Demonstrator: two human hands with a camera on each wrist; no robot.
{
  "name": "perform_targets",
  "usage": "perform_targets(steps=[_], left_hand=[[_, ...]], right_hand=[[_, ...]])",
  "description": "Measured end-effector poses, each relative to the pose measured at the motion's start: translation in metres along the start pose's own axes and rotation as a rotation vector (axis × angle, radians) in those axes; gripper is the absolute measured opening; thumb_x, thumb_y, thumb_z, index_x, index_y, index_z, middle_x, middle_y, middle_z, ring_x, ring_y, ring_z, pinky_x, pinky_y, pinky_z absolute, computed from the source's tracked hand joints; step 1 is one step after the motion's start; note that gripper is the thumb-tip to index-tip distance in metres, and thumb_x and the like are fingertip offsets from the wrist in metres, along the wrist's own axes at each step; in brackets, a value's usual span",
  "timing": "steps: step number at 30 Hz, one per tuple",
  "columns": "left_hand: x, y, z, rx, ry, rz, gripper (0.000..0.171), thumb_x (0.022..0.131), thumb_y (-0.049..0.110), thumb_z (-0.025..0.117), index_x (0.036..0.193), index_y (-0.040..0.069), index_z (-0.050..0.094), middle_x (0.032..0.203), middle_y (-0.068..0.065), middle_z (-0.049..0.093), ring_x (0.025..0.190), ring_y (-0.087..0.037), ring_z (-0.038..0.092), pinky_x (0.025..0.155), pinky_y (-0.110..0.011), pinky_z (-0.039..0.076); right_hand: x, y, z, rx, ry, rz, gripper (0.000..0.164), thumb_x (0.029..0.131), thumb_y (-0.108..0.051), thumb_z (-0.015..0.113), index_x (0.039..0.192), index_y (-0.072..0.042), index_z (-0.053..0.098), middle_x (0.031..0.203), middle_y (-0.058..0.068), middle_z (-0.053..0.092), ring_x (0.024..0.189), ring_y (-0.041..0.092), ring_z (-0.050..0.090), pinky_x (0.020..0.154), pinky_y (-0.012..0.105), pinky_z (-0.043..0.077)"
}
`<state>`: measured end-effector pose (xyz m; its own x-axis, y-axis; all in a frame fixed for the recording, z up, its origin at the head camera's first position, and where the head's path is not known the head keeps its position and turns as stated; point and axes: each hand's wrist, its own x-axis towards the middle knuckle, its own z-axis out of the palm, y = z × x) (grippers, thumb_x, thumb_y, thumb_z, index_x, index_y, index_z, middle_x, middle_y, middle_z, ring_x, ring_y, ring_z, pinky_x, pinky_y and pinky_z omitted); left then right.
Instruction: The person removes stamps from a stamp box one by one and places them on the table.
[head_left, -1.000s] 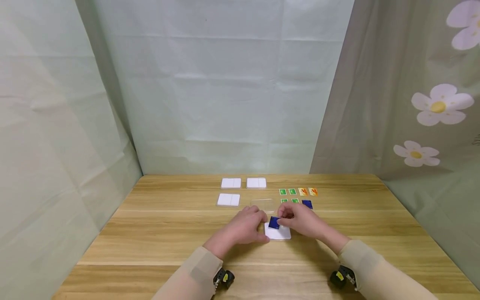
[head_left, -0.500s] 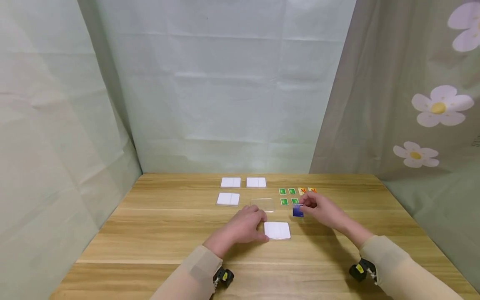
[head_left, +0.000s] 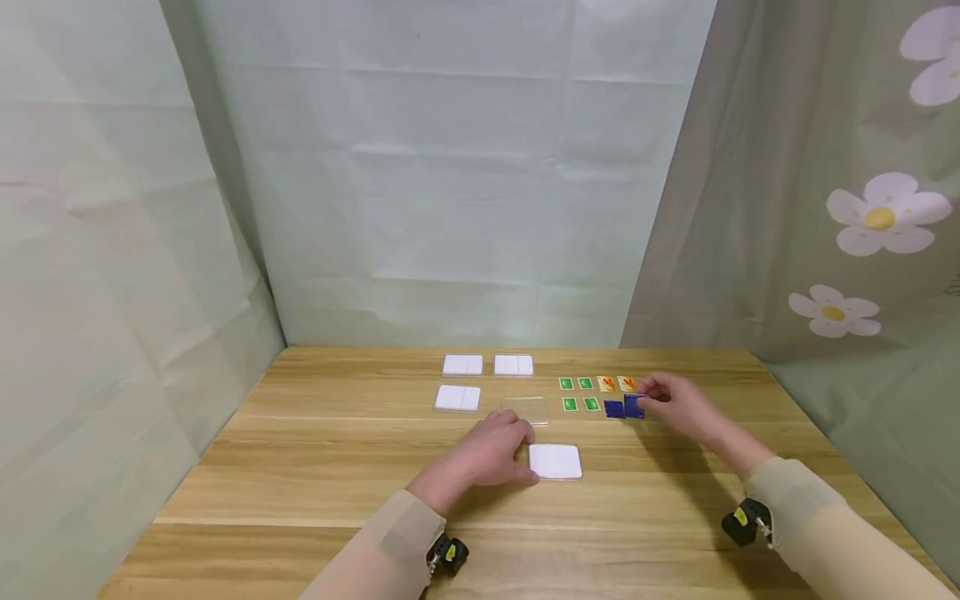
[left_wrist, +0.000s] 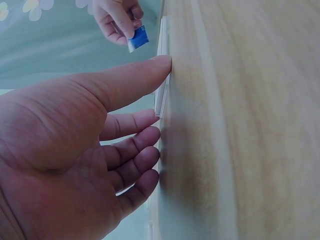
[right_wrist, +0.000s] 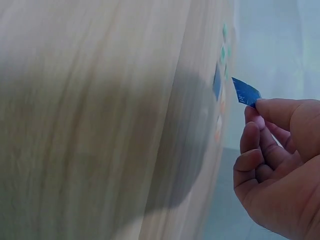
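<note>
My right hand (head_left: 678,406) pinches a thin blue stamp (right_wrist: 245,93) between thumb and forefinger, with the other fingers curled beneath. In the head view this stamp stands just right of a second blue stamp (head_left: 614,409) on the table; whether it touches the wood I cannot tell. My left hand (head_left: 487,450) rests at the left side of a white card in a clear case (head_left: 556,462). The thumb tip is at its near corner and the forefinger at its far corner, the other fingers loosely bent. The left wrist view shows the case (left_wrist: 161,97) edge-on.
Green stamps (head_left: 570,404) and orange ones (head_left: 606,383) lie in rows at the back right. More white cards in clear cases (head_left: 457,398) are at the back left. A transparent case piece (head_left: 528,409) lies just beyond my left hand. Curtains (head_left: 450,208) stand behind the table.
My right hand has carried the blue stamp from over the white card rightward and back, to beside the other blue stamp. My left hand has stayed put.
</note>
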<state>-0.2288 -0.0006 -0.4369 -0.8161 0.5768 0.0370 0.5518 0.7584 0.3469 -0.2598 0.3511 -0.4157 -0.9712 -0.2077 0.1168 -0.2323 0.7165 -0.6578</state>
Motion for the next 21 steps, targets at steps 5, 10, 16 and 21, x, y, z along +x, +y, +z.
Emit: perform_targets(steps=[5, 10, 16, 21], left_hand=[[-0.001, 0.001, -0.001, -0.006, 0.001, -0.002, 0.050, 0.087, 0.040, 0.096, 0.121, 0.011, 0.075, 0.122, -0.002, 0.067, 0.108, -0.019, 0.055, 0.099, -0.036, 0.050], [-0.001, 0.000, -0.001, -0.004, 0.001, -0.003, 0.050, 0.086, 0.040, 0.097, 0.121, 0.012, 0.075, 0.122, -0.002, 0.066, 0.107, -0.019, 0.054, 0.099, -0.036, 0.050], [-0.001, 0.001, -0.001, 0.001, 0.001, 0.000, 0.050, 0.086, 0.041, 0.097, 0.120, 0.012, 0.075, 0.121, -0.001, 0.066, 0.106, -0.018, 0.054, 0.098, -0.036, 0.050], [-0.002, 0.002, -0.001, 0.003, -0.002, 0.001, 0.050, 0.086, 0.041, 0.096, 0.121, 0.012, 0.075, 0.121, -0.001, 0.067, 0.107, -0.018, 0.055, 0.099, -0.036, 0.050]], right_hand=[[0.004, 0.009, -0.004, -0.009, -0.013, 0.012, 0.012, 0.107, -0.007, 0.072, 0.115, 0.002, 0.070, 0.105, 0.011, 0.072, 0.096, 0.024, 0.065, 0.077, 0.036, 0.054], [0.008, 0.016, -0.006, -0.007, -0.012, 0.023, 0.012, 0.106, -0.005, 0.072, 0.114, 0.005, 0.069, 0.103, 0.012, 0.072, 0.092, 0.023, 0.063, 0.073, 0.033, 0.053], [0.011, 0.021, -0.006, -0.020, -0.025, 0.016, 0.011, 0.105, -0.002, 0.072, 0.111, 0.006, 0.070, 0.101, 0.013, 0.072, 0.091, 0.023, 0.063, 0.072, 0.033, 0.052], [0.012, 0.025, -0.002, -0.075, -0.032, -0.009, 0.008, 0.103, -0.001, 0.073, 0.108, 0.005, 0.071, 0.099, 0.012, 0.073, 0.091, 0.024, 0.066, 0.077, 0.038, 0.054]])
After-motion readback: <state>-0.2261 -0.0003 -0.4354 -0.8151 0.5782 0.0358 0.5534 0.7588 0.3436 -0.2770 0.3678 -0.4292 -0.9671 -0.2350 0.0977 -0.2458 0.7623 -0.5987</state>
